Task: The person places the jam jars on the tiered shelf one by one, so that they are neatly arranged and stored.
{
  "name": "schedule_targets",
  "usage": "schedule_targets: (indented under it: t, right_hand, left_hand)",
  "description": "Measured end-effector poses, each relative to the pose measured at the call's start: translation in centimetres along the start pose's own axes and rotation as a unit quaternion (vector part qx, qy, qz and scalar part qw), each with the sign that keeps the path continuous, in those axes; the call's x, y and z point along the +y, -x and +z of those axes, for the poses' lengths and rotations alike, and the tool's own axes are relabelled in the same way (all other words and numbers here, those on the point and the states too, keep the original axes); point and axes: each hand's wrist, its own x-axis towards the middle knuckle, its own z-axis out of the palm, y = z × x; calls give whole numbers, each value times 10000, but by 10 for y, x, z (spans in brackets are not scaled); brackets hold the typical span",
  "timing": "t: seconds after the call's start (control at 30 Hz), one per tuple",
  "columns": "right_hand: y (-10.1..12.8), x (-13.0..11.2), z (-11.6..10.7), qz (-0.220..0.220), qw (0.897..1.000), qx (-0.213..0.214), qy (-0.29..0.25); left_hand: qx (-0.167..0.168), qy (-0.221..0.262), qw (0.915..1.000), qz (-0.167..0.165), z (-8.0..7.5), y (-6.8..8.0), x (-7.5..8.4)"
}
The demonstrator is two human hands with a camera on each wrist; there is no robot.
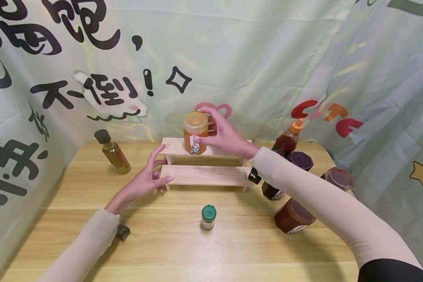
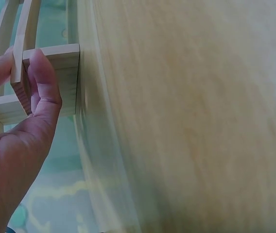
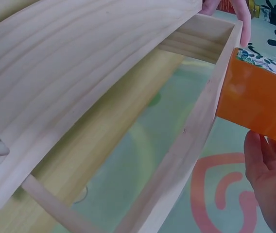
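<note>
A two-step wooden rack stands at the back of the table. My left hand grips its left end, and in the left wrist view my fingers and thumb pinch the end of a rack board. An orange jar with a pale lid and a printed label is upright at the upper step. My right hand holds this jar from the right, thumb across the front and fingers round the back. In the right wrist view, the jar's orange side is right at the upper board's edge.
An oil bottle with a dark cap stands left of the rack. A green-capped shaker stands in front. On the right, partly behind my sleeve, are an orange-capped sauce bottle and several dark jars, one reddish jar nearest. A printed curtain hangs behind.
</note>
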Motion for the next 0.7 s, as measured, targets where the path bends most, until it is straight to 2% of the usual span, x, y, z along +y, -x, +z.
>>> schedule_targets:
  t: [0.5,0.7]
  right_hand:
    - [-1,-4,3,211,9997,132,-19]
    - [0,-4,6,249,9996,85,-36]
  left_hand:
    - [-22,-44,10000,56,0,-2,1]
    - [6,-57,10000,-32,0,0,0]
